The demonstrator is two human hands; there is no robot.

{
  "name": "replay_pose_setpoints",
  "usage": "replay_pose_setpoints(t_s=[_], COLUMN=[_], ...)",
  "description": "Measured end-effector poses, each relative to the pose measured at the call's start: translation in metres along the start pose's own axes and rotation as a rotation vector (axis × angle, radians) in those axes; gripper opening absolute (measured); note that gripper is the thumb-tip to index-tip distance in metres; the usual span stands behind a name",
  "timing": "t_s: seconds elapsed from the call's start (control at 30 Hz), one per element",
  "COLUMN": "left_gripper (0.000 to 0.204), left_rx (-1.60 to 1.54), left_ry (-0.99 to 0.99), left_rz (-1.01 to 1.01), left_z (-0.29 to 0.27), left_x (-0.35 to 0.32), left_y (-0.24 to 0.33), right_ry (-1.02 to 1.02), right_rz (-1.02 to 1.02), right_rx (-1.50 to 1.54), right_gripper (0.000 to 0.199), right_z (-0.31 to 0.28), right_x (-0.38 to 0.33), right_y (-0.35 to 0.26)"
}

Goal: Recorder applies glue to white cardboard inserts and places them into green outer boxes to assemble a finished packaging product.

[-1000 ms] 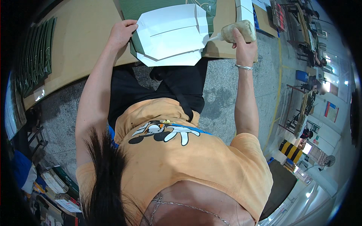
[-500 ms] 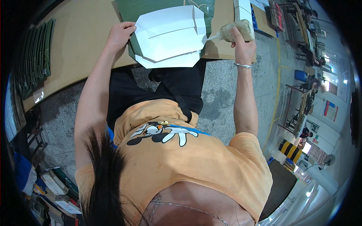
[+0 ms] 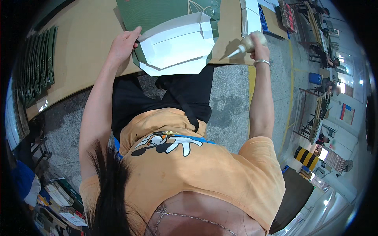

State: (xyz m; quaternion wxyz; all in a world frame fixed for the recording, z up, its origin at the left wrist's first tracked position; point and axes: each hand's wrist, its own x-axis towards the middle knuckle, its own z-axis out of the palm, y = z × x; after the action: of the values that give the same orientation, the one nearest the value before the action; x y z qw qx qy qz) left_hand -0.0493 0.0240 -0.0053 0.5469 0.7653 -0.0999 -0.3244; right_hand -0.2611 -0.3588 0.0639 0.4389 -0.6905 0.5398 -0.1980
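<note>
**Glue bottle held beside a folded white sheet**

A pale squeeze bottle [image 3: 249,42] is gripped in the right hand [image 3: 260,44], its nozzle aimed left toward the folded white sheet [image 3: 177,47]. The sheet's left edge is pressed down by the fingers of the left hand [image 3: 124,42]. Beneath it, a green printed sheet [image 3: 157,13] is spread on the tan surface [image 3: 78,47]. Green pieces [image 3: 37,63] are stacked farther left of that hand.

White folded card sheet [image 3: 175,49], creased, flaps turned in, lies flat on green sheet at bench edge, near corner overhanging. Squeeze bottle [image 3: 249,43], pale, cone nozzle tilted down-left, just right of sheet.
</note>
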Motion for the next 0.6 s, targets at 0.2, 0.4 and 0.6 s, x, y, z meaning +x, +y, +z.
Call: replay_pose_setpoints(t_s=[0.2, 0.4, 0.6], left_gripper=[0.029, 0.016, 0.015], left_rx=[0.455, 0.702, 0.809], left_ry=[0.136, 0.438, 0.405], left_rz=[0.366, 0.431, 0.742], left_z=[0.020, 0.049, 0.045], left_x=[-0.001, -0.023, -0.026], left_y=[-0.009, -0.011, -0.027], right_ry=[0.142, -0.234, -0.439], right_rz=[-0.301, -1.110, -1.324], right_rx=[-0.778, -0.397, -0.749], right_gripper=[0.070, 0.030, 0.039], right_z=[0.030, 0.093, 0.105], right_x=[0.033, -0.051, -0.067], right_y=[0.024, -0.027, 0.021])
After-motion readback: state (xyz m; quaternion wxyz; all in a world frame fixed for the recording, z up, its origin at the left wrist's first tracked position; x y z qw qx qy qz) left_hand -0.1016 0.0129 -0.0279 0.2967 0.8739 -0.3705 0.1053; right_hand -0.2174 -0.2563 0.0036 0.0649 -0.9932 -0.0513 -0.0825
